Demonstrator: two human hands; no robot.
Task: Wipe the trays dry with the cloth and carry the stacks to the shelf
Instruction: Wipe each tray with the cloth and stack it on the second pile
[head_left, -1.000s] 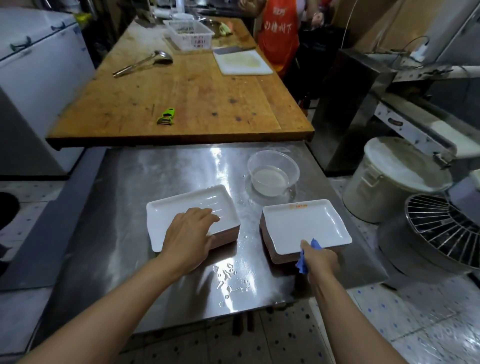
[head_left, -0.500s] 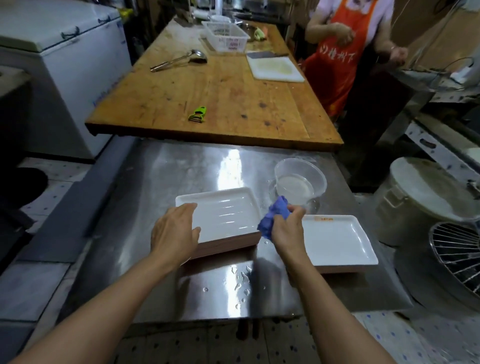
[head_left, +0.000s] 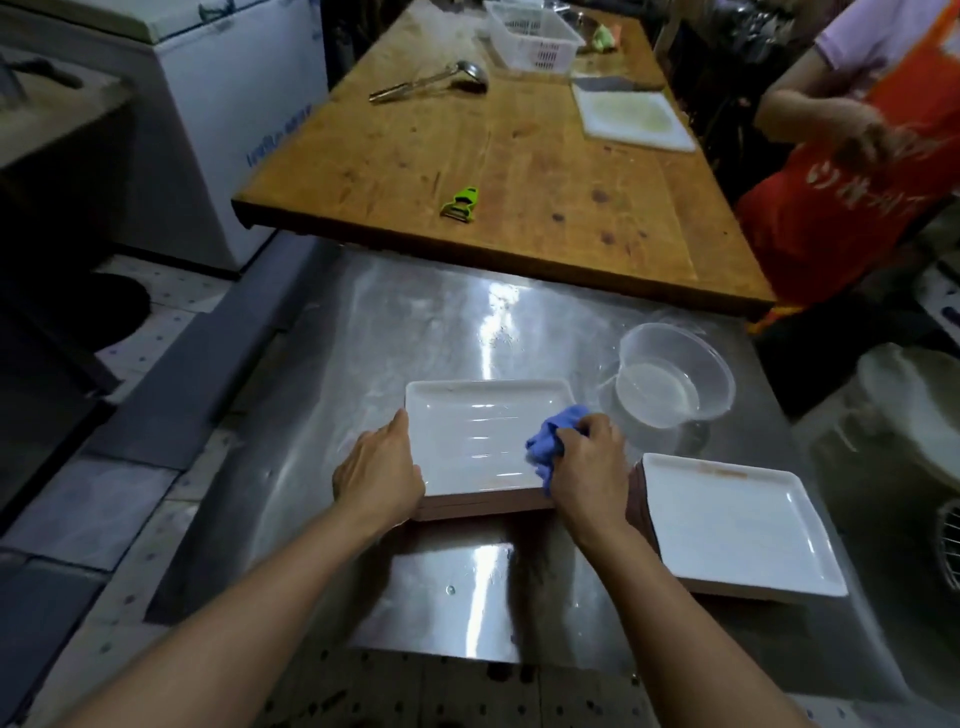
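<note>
Two stacks of white rectangular trays stand on the steel table (head_left: 395, 332). My left hand (head_left: 378, 475) grips the near left corner of the left stack (head_left: 478, 431). My right hand (head_left: 589, 470) presses a bunched blue cloth (head_left: 550, 439) onto the right side of that stack's top tray. The right stack (head_left: 737, 525) lies untouched by the table's right edge, just right of my right wrist.
A clear plastic bowl (head_left: 675, 382) with water sits behind the trays. Beyond lies a wooden table (head_left: 498, 156) with a green peeler (head_left: 461, 204), ladle (head_left: 431, 83), basket (head_left: 535, 34) and cutting board (head_left: 631, 117). A person in an orange apron (head_left: 852, 156) stands at right. A white freezer (head_left: 223, 104) stands left.
My right hand carried the cloth from the right stack's front edge across to the left stack's top tray. My left hand shifted from the tray's top to its left corner.
</note>
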